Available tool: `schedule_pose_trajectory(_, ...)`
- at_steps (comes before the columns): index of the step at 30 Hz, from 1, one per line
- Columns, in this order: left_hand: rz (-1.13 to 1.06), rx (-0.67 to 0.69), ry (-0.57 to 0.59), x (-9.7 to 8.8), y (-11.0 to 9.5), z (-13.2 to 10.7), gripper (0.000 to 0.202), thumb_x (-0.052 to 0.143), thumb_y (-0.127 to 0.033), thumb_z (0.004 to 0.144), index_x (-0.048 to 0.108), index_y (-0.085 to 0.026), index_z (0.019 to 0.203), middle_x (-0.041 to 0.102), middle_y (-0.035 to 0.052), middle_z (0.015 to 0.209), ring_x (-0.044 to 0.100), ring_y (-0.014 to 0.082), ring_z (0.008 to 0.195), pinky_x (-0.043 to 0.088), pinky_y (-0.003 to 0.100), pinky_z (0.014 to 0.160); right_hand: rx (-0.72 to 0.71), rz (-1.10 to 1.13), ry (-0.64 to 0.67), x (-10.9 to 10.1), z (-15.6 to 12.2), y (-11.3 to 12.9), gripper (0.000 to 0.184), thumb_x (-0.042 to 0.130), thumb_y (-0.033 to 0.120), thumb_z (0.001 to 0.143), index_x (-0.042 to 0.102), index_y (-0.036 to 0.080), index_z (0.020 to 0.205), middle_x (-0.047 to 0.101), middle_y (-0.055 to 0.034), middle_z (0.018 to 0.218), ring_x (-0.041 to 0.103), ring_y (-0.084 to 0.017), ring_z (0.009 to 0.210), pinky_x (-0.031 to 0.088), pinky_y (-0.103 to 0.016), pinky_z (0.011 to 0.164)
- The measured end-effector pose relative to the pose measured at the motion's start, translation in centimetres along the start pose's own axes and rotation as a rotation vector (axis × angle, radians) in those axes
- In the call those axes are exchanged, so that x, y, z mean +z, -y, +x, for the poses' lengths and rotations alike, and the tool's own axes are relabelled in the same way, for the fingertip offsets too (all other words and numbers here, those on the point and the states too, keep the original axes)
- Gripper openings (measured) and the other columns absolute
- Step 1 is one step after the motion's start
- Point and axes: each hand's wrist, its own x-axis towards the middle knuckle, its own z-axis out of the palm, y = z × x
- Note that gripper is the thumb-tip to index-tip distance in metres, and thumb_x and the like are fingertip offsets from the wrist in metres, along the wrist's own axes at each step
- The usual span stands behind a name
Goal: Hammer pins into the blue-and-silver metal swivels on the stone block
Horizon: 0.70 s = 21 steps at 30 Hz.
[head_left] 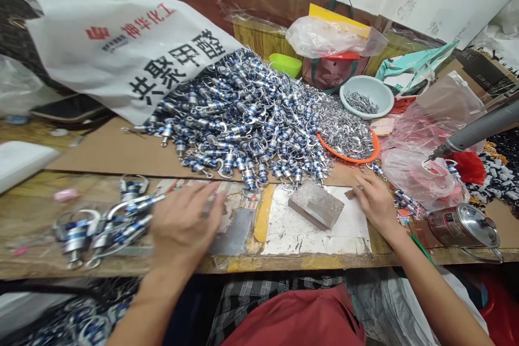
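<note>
My left hand [184, 221], a little blurred, lies low over the bench with its fingers stretched to the right. Beside it is a loose group of blue-and-silver keychain pieces [75, 238] with curved silver hooks and small rings. The group partly disappears behind this hand. Toward the right, my right hand [375, 200] has its thumb and fingers closed on a small flat brownish piece [351, 193], whose end shows at the fingertips. Between the hands, a grey metal block [316, 205] rests on a worn white sheet [279, 235].
A large heap of keychain pieces [243, 113] spreads behind the hands, partly under a printed white sack [133, 48]. Small metal parts fill an orange tray [375, 154] and a pale blue bowl [391, 100]. A grey hanging tool [482, 124] and metal mug [450, 230] are at right.
</note>
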Motion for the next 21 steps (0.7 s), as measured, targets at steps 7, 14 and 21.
schedule_pose_trajectory(7,-0.322,-0.312,0.252,3.1,-4.1,2.0,0.039,0.062,-0.040,0.064,0.058,-0.019,0.096,0.065,0.0080,0.074,0.063,0.0313,0.076,0.047,0.044,0.070,0.164,-0.071,0.071,2.3,9.4,0.6,0.038,0.038,0.010,0.084,0.059,0.017,0.115,0.058,-0.0109,0.112,0.052,-0.023,0.102,0.041,-0.034,0.086)
schedule_pose_trajectory(14,-0.704,-0.397,0.175,1.0,-3.6,-0.5,0.033,0.061,-0.036,0.066,0.059,-0.017,0.093,0.069,0.0076,0.090,0.067,0.0214,0.081,0.054,0.033,0.074,0.306,-0.036,0.233,3.5,12.2,-2.2,0.024,0.055,0.024,0.080,0.069,0.022,0.099,0.068,-0.0059,0.094,0.060,-0.022,0.088,0.045,-0.028,0.074)
schedule_pose_trajectory(21,-1.134,-0.134,0.426,0.5,-8.9,-2.3,0.018,0.074,-0.022,0.058,0.073,-0.020,0.075,0.073,0.0044,0.076,0.067,0.0197,0.071,0.055,0.030,0.066,0.308,-0.021,0.273,3.5,13.0,-2.3,0.028,0.058,0.024,0.079,0.066,0.024,0.105,0.067,-0.0051,0.100,0.059,-0.021,0.092,0.043,-0.027,0.075)
